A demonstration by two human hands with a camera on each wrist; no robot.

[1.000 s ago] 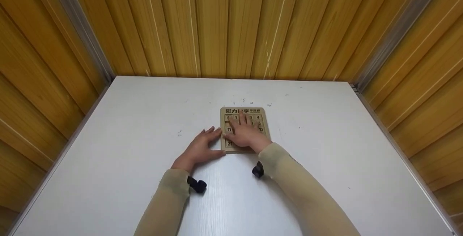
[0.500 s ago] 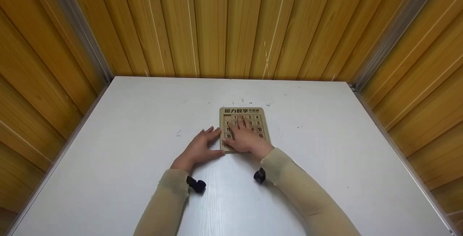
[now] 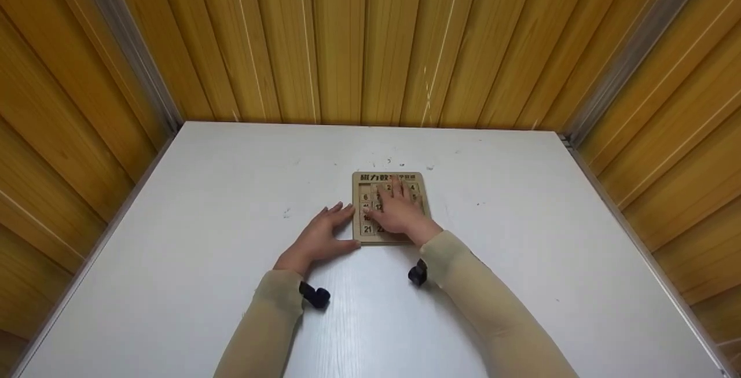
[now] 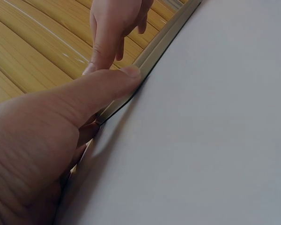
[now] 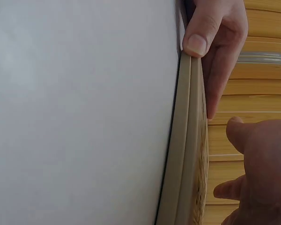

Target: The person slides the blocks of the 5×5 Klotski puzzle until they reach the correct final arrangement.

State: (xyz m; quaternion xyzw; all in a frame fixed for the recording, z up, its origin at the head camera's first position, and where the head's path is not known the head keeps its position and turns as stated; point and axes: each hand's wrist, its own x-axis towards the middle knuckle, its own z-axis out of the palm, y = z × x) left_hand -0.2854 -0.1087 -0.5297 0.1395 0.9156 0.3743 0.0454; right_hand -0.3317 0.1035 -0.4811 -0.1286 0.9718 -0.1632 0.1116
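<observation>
A wooden sliding number puzzle [image 3: 373, 177] with dark printed characters along its top lies flat on the table. Its top-left slot [image 3: 365, 187] holds no tile, and the 6 tile [image 3: 365, 197] sits just below that slot. My left hand [image 3: 319, 238] holds the puzzle at its left side, thumb at the near-left corner, as the left wrist view shows its thumb [image 4: 107, 86] against the edge. Spread over the tiles is my right hand [image 3: 400, 213], hiding many of them; whether its fingertips touch any cannot be told. In the right wrist view its thumb [image 5: 241, 133] stands off the board.
The white table [image 3: 231, 193] has small dark marks beyond the puzzle. Wood-patterned panels [image 3: 341, 42] with metal corner strips wall in its back and sides. A small black camera sits at each wrist, one by the left sleeve [image 3: 315, 297].
The 6 tile has slid down from the top-left slot, leaving it bare. My right hand has shifted slightly right and away from the left column. The left hand stays put.
</observation>
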